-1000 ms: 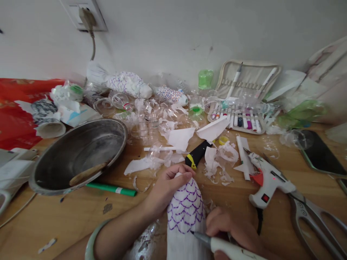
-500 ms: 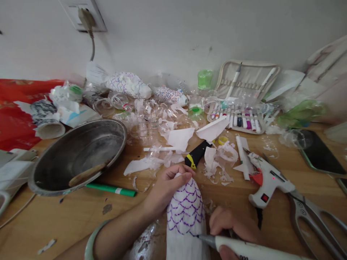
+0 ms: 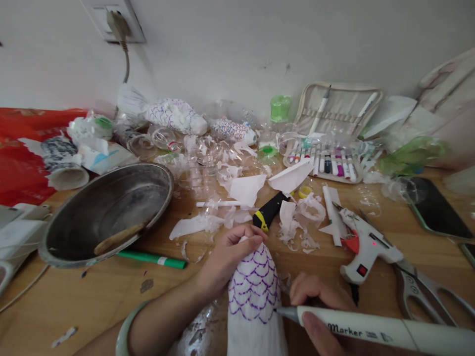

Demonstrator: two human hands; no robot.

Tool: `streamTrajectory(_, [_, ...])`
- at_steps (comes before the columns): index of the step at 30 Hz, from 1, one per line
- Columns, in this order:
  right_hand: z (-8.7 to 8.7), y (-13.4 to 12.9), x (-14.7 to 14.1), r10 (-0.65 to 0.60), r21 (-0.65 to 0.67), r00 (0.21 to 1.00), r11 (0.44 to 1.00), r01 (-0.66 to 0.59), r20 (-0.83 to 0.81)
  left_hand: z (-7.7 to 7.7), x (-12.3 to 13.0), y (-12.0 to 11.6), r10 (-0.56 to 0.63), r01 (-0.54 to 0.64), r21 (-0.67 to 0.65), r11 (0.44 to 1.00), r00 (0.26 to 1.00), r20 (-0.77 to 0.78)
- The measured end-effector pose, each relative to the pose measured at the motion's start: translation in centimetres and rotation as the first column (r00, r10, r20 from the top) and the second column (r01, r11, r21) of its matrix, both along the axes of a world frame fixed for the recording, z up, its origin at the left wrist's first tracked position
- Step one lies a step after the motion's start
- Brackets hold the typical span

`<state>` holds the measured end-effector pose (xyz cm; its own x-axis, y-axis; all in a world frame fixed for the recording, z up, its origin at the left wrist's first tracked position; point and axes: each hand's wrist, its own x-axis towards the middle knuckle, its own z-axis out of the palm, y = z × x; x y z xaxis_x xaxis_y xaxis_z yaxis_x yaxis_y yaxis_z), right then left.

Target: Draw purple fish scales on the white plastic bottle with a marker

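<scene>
Though cluttered, wooden tabletop [image 3: 111, 294] against wall [image 3: 230, 54].

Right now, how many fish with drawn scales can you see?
3: one fish in the left hand, a large fish by the wall, a small fish beside it. More may be hidden.

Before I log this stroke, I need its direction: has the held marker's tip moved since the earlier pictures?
Yes. Judged against the resting glue gun, the marker has moved right and slightly up in view, its tip now closer.

Three scale-patterned forms [image 3: 254, 291] (one held), one glue gun [image 3: 375, 248].
</scene>
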<state>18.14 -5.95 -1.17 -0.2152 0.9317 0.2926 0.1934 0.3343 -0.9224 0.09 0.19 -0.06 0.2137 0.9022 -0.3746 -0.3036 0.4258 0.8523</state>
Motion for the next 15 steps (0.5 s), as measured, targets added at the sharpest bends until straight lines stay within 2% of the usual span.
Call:
streamTrajectory(3, [-0.12, 0.24, -0.27, 0.046, 0.005, 0.998, 0.999, -0.046, -0.045, -0.12, -0.07, 0.04, -0.006, 0.006, 0.007, 1.0, 1.0, -0.003])
streamTrajectory(7, [0.15, -0.01, -0.19, 0.094, -0.008, 0.995, 0.996, -0.094, 0.012, -0.15, -0.07, 0.0, -0.017, 0.017, 0.001, 1.0, 1.0, 0.002])
streamTrajectory(10, [0.09, 0.29, -0.23, 0.056, -0.012, 0.998, 0.998, -0.056, 0.014, 0.08, 0.02, -0.05, -0.015, 0.015, 0.002, 1.0, 1.0, 0.0])
streamTrajectory(15, [0.1, 0.67, -0.58, 0.024, 0.01, 0.989, 1.0, -0.022, -0.148, 0.52, -0.15, 0.03, 0.0, 0.019, 0.114, 0.993, 0.986, -0.168])
